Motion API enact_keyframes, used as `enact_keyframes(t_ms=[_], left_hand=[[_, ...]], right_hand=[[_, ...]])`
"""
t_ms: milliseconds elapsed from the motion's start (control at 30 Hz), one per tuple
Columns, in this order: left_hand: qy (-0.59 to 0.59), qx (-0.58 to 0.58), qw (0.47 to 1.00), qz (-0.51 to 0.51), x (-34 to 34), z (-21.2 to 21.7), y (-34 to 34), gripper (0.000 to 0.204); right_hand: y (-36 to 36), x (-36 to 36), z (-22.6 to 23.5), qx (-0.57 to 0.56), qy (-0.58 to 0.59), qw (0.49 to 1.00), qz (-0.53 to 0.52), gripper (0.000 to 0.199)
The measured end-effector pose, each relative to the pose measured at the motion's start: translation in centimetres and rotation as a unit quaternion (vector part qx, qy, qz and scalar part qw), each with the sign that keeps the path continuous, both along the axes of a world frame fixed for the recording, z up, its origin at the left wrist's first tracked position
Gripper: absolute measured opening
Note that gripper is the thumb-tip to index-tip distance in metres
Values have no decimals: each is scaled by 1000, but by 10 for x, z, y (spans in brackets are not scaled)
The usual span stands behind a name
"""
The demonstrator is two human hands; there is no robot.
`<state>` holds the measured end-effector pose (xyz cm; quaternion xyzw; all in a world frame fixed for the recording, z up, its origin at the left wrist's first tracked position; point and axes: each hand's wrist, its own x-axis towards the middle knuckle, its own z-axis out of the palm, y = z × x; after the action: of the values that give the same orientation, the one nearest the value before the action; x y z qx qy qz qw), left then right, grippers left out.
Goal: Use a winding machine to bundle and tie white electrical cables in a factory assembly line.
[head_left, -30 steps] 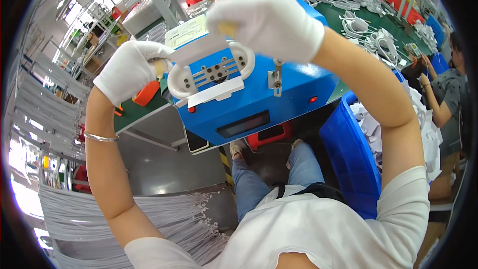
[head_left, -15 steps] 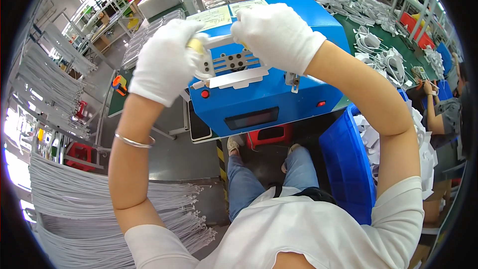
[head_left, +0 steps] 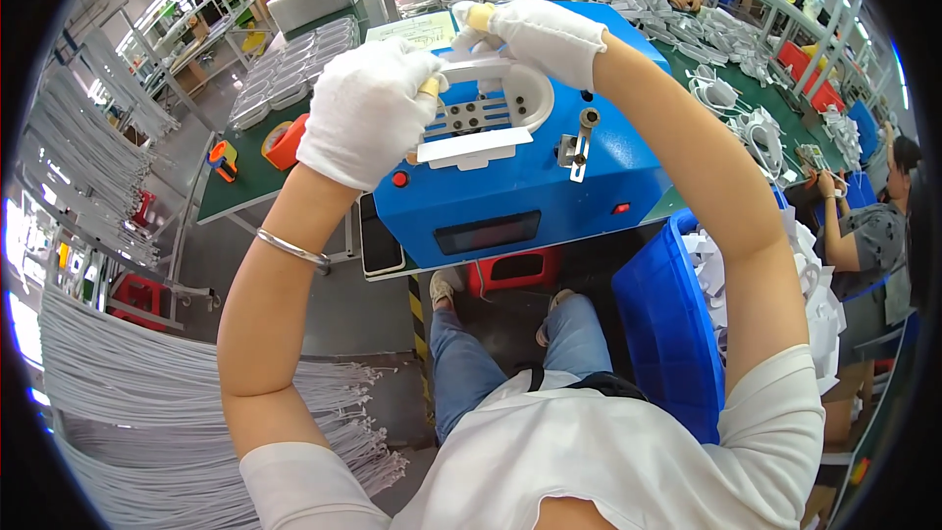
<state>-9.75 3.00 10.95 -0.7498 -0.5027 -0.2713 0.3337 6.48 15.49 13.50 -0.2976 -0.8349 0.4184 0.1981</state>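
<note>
Two gloved hands are what I have up over the blue machine [head_left: 530,186], which stands on the green counter [head_left: 245,177] with a blue bin [head_left: 667,324] of white parts just to its right and bundles of white cables [head_left: 147,402] hanging low on my left. On the machine's top sits a white U-shaped fixture [head_left: 491,108] with a grey plate of holes inside it. My left hand [head_left: 365,110] is curled shut on the fixture's left end, and my right hand [head_left: 538,37] is closed over its upper rim, fingertips pinched there.
</note>
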Motion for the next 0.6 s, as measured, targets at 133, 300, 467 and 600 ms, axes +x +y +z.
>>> enact_keyframes(t_ms=[133, 300, 467, 600], left_hand=[[-2, 8, 1000, -5, 1, -2, 1, 12], [-5, -4, 999, 35, 5, 0, -7, 12], [-60, -25, 997, 35, 3, -2, -8, 10], [-40, -22, 997, 54, 3, -4, -9, 10]], right_hand=[[-6, -1, 1, -46, 5, 999, -14, 41], [9, 0, -16, 96, 39, 992, 73, 41], [-2, 6, -5, 104, -17, 993, 57, 42], [-3, 6, -6, 126, -18, 991, 46, 39]])
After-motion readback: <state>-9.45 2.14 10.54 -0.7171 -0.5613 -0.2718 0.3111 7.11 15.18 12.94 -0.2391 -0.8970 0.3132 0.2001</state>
